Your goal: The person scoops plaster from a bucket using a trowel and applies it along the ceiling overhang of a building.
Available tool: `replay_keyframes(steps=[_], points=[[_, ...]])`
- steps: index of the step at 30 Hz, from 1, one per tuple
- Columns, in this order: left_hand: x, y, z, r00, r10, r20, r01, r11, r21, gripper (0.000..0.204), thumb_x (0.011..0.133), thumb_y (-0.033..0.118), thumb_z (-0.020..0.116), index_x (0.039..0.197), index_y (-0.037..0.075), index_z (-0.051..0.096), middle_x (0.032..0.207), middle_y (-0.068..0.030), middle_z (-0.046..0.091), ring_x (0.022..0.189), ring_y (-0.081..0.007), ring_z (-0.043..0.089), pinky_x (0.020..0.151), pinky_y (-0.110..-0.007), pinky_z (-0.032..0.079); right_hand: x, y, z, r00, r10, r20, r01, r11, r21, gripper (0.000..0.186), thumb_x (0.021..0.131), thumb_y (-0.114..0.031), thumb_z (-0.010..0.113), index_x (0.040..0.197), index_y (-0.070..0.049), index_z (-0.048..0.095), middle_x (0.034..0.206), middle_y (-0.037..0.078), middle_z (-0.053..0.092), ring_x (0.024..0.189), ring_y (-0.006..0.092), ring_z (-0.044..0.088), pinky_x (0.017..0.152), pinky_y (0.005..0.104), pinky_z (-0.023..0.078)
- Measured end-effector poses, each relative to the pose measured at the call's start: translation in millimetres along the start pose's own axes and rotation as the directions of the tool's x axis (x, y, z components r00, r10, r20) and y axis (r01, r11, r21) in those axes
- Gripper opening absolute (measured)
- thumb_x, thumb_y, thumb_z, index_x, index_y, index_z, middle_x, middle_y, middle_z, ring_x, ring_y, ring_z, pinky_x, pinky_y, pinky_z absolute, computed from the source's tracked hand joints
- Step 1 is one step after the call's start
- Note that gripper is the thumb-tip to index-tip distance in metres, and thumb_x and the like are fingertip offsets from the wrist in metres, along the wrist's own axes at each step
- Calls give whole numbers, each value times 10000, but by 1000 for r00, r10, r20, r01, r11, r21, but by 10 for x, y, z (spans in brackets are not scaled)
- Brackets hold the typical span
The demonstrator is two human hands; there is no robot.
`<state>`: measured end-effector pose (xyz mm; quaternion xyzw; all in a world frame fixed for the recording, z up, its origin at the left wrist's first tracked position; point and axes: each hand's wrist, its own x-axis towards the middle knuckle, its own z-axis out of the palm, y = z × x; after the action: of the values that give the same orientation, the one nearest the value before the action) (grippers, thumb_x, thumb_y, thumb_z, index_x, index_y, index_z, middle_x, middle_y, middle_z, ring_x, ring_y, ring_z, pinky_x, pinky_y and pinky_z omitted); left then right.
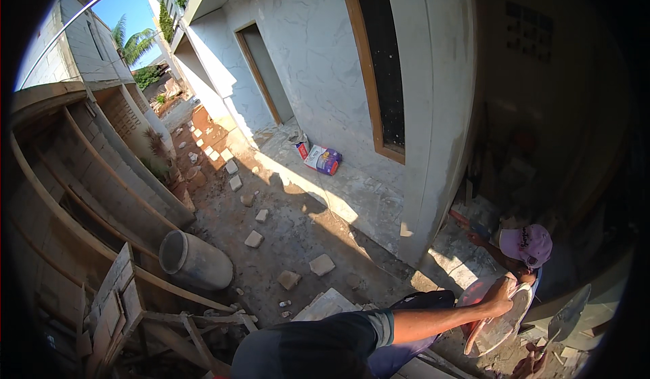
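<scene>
My left arm, in a dark short sleeve, reaches to the right. My left hand is closed on the rim of a wide, reddish bucket with grey mortar-like smears inside. At the lower right edge my right hand grips the handle of a trowel, its grey blade pointing up and away. Just beyond the bucket, a person in a pink cap bends low, one hand near a red-handled tool whose kind I cannot make out.
A grey wall corner stands ahead. Paving blocks dot the muddy ground. A concrete pipe and broken boards are at left. A purple-white bag lies by the marbled wall. Deep shade covers the right.
</scene>
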<state>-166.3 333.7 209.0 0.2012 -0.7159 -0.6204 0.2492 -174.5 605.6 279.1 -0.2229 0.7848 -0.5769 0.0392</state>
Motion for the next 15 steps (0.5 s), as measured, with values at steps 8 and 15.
replay_keyframes(steps=[8,15], points=[[33,-27,-4,956,-199,218,171,975,142,559,699,21,578,1236,-86,468,1170,-290,555,1161,-397,549,964,-434,445,-25,-226,75,986,165,-28,-163,985,51,410,1009,-243,451,1296,38,534,708,55,522,438,89,362,367,248,270],[60,78,-15,950,-207,236,192,978,85,491,676,-12,562,1159,-59,482,1081,-269,568,1123,-396,554,924,-439,447,-5,-79,23,969,245,-33,-230,941,247,390,1003,-222,479,1268,59,531,646,38,503,452,67,374,382,189,230]])
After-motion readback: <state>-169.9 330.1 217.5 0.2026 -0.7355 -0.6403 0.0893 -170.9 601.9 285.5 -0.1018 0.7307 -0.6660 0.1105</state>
